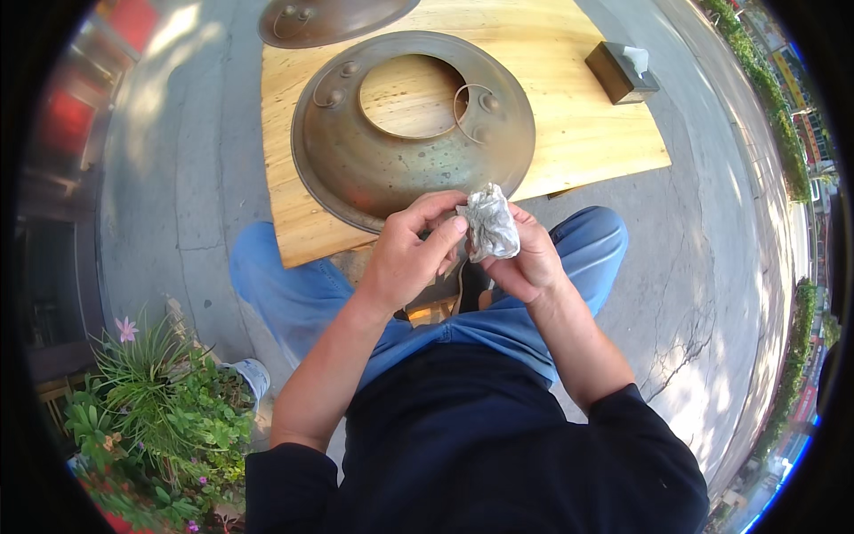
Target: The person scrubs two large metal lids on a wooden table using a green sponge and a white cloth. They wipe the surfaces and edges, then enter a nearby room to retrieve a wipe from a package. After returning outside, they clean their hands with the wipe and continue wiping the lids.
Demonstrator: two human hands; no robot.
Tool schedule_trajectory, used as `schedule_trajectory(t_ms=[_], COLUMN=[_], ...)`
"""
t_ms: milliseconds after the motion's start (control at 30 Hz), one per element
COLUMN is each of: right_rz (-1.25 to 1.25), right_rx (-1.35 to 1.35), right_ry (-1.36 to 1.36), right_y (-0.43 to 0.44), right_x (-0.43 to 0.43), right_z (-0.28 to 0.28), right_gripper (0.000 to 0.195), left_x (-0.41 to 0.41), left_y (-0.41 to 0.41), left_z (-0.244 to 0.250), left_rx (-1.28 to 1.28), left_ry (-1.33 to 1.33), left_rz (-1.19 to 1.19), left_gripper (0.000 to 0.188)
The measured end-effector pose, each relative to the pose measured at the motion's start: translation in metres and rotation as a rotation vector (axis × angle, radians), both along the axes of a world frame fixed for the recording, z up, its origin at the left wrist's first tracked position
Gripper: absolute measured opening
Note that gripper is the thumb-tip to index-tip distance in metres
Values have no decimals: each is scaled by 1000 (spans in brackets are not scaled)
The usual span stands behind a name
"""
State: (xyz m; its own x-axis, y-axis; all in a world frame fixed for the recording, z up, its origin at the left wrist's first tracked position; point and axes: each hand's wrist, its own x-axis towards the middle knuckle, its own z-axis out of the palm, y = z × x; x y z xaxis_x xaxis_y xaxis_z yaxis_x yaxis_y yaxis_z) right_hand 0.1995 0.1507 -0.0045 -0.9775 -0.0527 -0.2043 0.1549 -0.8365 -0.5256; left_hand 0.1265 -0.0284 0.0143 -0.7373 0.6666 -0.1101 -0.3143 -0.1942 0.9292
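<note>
Between my two hands is a crumpled, silvery-grey wad point(492, 223), foil or cloth, I cannot tell which. My right hand point(530, 257) holds it from the right, its fingers partly hidden behind the wad. My left hand point(417, 243) is at the wad's left edge, thumb and fingers pinched together there. Just beyond the hands a wide, round metal piece point(413, 167) lies on the wooden table point(567, 147). It looks like aged copper or brass, with a large round hole, ring handles and dark spots.
A similar metal piece with a ring handle point(333, 23) lies at the table's far left. A dark tissue box point(620, 73) stands near the right edge. Potted plants point(167, 407) grow on the ground at my left. My knees flank the near table edge.
</note>
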Motion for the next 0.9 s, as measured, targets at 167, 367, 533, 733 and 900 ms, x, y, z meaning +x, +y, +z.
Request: schedule_trajectory(t_ms=[167,367,533,733,900], right_rz=[-30,-12,-169,-201,-237], right_rx=[112,306,548,676,849], right_ry=[-111,-140,-206,-201,-199], right_y=[-1,9,8,16,8], right_x=[7,12,10,10,9], right_z=[-7,2,7,6,6], right_gripper=[29,21,12,11,15], left_x=[9,7,5,0,12], left_y=[-2,-3,-3,-11,1], left_z=[-7,-13,-14,-15,-18], left_rx=[32,-36,-48,-96,-255], left_ry=[-162,-197,-196,-156,550], left_rz=[64,114,174,253,412], left_gripper=[26,16,17,20,15])
